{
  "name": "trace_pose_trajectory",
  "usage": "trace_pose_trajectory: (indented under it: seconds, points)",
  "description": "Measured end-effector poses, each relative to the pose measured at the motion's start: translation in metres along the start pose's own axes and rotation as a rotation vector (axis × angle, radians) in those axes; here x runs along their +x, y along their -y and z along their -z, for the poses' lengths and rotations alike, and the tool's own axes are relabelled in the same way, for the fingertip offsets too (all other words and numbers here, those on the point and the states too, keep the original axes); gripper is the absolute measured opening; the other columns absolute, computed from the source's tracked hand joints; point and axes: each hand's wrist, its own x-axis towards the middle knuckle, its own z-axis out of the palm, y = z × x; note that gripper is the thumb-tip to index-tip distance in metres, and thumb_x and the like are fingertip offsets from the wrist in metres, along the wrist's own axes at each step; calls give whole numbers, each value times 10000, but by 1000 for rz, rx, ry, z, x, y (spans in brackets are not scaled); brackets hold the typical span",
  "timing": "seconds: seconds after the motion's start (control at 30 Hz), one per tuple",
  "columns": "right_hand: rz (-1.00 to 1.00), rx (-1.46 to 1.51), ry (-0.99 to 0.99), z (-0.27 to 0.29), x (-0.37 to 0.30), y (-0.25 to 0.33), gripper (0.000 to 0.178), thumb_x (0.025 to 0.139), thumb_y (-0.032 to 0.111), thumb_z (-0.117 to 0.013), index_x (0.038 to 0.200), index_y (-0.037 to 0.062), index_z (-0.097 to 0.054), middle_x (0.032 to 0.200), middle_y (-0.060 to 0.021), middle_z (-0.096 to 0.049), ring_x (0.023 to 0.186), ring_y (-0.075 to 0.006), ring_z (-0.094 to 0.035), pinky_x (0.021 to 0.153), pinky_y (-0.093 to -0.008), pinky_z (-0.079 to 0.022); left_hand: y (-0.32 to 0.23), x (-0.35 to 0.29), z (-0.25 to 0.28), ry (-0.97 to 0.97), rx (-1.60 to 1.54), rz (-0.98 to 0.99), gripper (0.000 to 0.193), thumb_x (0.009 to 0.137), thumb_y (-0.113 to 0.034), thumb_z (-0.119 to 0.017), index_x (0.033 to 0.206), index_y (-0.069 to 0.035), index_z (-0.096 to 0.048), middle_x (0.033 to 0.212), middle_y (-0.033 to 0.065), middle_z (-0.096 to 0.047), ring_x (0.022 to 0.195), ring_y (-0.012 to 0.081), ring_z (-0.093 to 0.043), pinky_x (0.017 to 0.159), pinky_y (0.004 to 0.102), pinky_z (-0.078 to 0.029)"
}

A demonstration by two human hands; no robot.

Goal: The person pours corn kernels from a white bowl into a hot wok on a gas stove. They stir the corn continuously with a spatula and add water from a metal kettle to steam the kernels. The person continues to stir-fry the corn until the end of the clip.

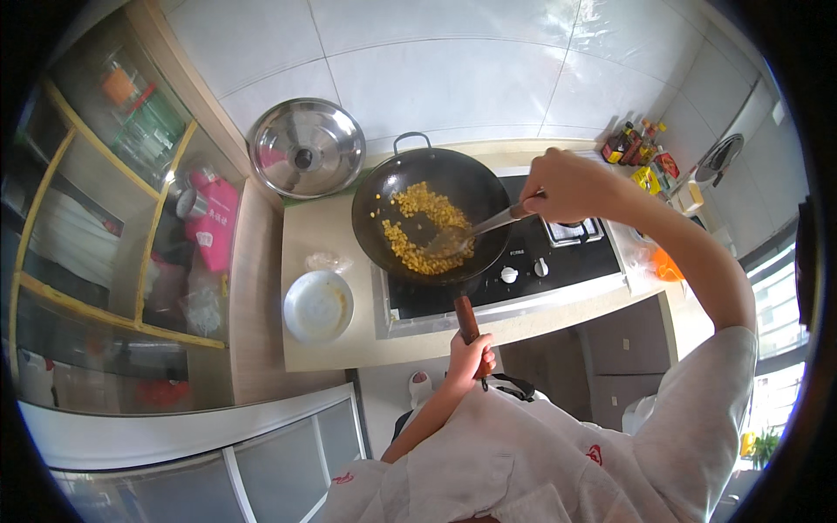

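My left hand [471, 356] is wrapped round the brown wooden handle [466, 319] of a dark wok [375, 196], which rests on the left side of the black gas stove. In the wok lies a loose ring of yellow kernels [427, 202] that look like corn, with a bare dark patch in the middle. My right hand [558, 187], raised over the stove's right part, grips a metal spatula [495, 220] by its brown grip. The spatula's blade slants down to the left into the kernels on the wok's near right side.
A shiny steel lid [318, 166] leans on the tiled wall at the back left. Left of the stove [567, 277] stands a white bowl [318, 307], with crumpled clear plastic [326, 262] behind it. Sauce bottles [632, 144] crowd the far right corner, and an orange item [667, 264] sits right of the stove.
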Motion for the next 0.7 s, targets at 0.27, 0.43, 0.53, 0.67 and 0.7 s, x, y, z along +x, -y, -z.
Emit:
trace_pose_trajectory:
  seconds: [0.27, 0.43, 0.53, 0.67, 0.7]
  points:
    - [225, -267, -267, -20, 18, -95, 106, 681, 134, -637, 675, 31, -660, 685, -144, -634, 666, -298, -638, 592, -369, -517, -4, -4, -5, -52, 72, -11, 208, 803, -65, -617, 866, -103, -423, 654, 1, -446, 474, 94, -430, 425, 280, -381]
    - [193, -522, -336, -25, 56, -106, 92, 656, 64, -643, 745, 43, -658, 767, -138, -648, 716, -289, -654, 579, -359, -525, -3, -10, -12, -94, 75, -50, 209, 795, -72, -625, 844, -84, -422, 623, 3, -443, 449, 86, -435, 406, 269, -395]
    - [299, -609, -356, -27, 90, -114, 102, 670, 50, -627, 767, 44, -656, 774, -135, -648, 724, -284, -652, 582, -348, -522, -3, -11, -13, -109, 66, -39, 207, 793, -75, -622, 855, -89, -425, 630, 1, -444, 454, 85, -436, 407, 266, -392]
    - [503, -712, -481, -15, 124, -112, 108, 689, 61, -625, 793, 68, -655, 839, -104, -617, 794, -252, -627, 664, -354, -507, -3, -12, -16, -122, 99, -35, 198, 793, -80, -620, 853, -88, -432, 639, 0, -446, 458, 82, -436, 410, 266, -391]
    - [569, -719, -505, -8, 131, -111, 100, 693, 66, -626, 788, 75, -655, 847, -90, -606, 806, -246, -619, 682, -356, -503, -5, -13, -17, -121, 114, -38, 196, 793, -81, -619, 851, -87, -432, 641, 0, -446, 458, 82, -437, 410, 266, -392]
